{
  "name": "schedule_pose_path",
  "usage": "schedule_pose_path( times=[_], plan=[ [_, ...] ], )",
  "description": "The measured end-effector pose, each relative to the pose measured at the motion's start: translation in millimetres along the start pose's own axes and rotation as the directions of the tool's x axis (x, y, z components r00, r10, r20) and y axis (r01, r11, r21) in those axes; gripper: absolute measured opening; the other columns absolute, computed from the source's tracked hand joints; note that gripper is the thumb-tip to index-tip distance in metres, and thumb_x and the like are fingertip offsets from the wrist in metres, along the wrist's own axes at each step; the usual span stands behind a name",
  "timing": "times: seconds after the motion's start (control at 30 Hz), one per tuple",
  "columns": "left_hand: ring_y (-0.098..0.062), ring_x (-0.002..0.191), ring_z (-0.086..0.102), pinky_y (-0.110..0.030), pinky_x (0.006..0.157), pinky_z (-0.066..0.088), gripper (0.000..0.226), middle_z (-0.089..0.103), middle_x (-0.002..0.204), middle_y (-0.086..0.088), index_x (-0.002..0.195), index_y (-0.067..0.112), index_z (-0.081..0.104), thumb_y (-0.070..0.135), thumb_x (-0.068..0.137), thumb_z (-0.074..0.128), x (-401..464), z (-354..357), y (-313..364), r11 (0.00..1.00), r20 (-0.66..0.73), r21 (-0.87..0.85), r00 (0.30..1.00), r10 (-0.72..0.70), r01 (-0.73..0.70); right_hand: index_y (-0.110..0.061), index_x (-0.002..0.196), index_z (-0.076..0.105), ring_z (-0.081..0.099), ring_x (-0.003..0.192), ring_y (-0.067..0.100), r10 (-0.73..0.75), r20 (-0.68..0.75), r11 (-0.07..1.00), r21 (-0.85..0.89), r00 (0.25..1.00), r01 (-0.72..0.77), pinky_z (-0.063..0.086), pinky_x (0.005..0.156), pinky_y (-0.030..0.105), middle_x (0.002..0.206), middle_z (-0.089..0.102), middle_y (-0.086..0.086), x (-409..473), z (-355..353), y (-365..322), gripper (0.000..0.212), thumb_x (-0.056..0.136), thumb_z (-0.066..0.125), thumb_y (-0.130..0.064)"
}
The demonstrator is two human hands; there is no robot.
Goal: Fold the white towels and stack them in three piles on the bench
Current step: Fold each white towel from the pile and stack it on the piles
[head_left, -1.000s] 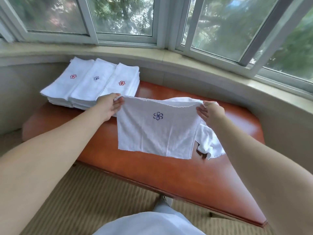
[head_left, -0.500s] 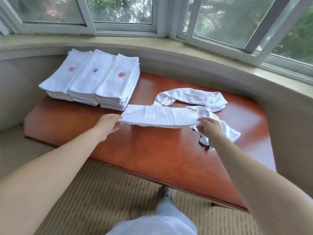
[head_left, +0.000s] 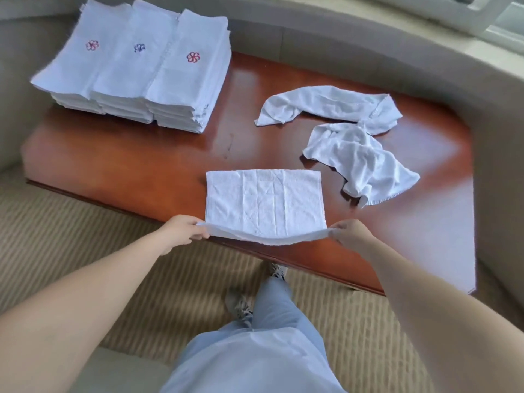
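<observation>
Head view. The bench (head_left: 136,165) is a polished red-brown wooden surface set in a window bay. A white towel (head_left: 265,204) lies spread flat near the front edge of the bench, roughly at the middle of that edge; its near hem is raised off the wood and overhangs the edge slightly.

The left hand (head_left: 184,232) pinches the near-left corner of this towel, fingers curled on the cloth. The right hand (head_left: 347,235) pinches the near-right corner in the same manner. The hem sags slightly between the two grips.

Three piles of folded towels (head_left: 133,66) stand side by side at the far-left corner of the bench, their sides touching. The top towel of each pile shows an embroidered motif: red on the outer two, blue on the middle one.

Two unfolded towels (head_left: 354,137) lie crumpled toward the right side of the bench, well apart from the piles and just beside the spread towel's far-right corner.

Step in hand, as judged: the first fold of the spread towel. The next move calls for carrying both near corners forward together and laying them on the far corners, edges aligned, then pressing the crease flat. Further folds should be needed to match the width of the piles.
</observation>
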State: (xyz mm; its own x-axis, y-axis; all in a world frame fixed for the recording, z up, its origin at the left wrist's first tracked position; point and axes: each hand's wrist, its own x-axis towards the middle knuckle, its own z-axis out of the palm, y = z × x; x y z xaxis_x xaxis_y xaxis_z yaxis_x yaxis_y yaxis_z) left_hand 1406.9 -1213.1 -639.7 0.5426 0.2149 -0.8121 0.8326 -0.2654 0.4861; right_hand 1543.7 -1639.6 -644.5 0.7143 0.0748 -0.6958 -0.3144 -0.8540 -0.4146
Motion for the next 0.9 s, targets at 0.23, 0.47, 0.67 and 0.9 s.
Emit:
schedule_pose_path(
  times=[0.23,0.47,0.67,0.9],
  plan=[
    [-0.013,0.089,0.074,-0.029,0.089,0.054,0.012,0.078,0.092,-0.007,0.105,0.018,0.071,0.016,0.093,0.068,37.5,-24.0,53.2,0.976,-0.180,-0.189,0.981,0.073,-0.108,-0.027,0.093,0.069,0.070,0.068,0.014,-0.045,-0.137,0.983,0.169,0.990,0.068,0.052,0.084,0.033,0.065,0.067,-0.002,58.6,-30.8,-51.3,0.014,0.096,0.056,-0.030],
    [-0.012,0.095,0.074,-0.030,0.087,0.055,0.004,0.079,0.089,0.004,0.104,0.026,0.062,0.022,0.103,0.061,94.5,-26.7,88.1,0.943,-0.257,-0.323,0.966,-0.006,-0.080,-0.018,0.097,0.068,0.072,0.069,0.013,-0.025,-0.142,0.950,0.306,0.990,0.068,0.055,0.063,0.028,0.077,0.076,-0.003,122.5,-26.8,-81.7,0.021,0.095,0.048,-0.018],
    [-0.012,0.094,0.073,-0.031,0.086,0.057,0.012,0.078,0.092,0.005,0.096,0.031,0.056,0.021,0.102,0.060,132.5,-20.5,99.3,0.935,-0.291,-0.353,0.954,-0.072,-0.037,-0.018,0.098,0.069,0.072,0.080,0.018,0.054,-0.078,0.935,0.355,0.995,-0.023,0.059,0.076,0.035,0.088,0.076,-0.004,167.4,-15.6,-81.1,0.022,0.097,0.047,-0.017],
    [-0.020,0.102,0.071,-0.039,0.085,0.058,0.016,0.073,0.109,0.001,0.118,0.023,0.055,0.023,0.103,0.049,156.4,1.2,102.4,0.933,-0.414,-0.357,0.904,-0.107,-0.053,-0.028,0.129,0.054,0.072,0.087,0.012,0.093,-0.185,0.900,0.436,0.978,-0.003,0.060,0.085,0.045,0.098,0.073,-0.011,174.8,1.1,-81.2,0.032,0.098,0.050,-0.030]
  ],
)
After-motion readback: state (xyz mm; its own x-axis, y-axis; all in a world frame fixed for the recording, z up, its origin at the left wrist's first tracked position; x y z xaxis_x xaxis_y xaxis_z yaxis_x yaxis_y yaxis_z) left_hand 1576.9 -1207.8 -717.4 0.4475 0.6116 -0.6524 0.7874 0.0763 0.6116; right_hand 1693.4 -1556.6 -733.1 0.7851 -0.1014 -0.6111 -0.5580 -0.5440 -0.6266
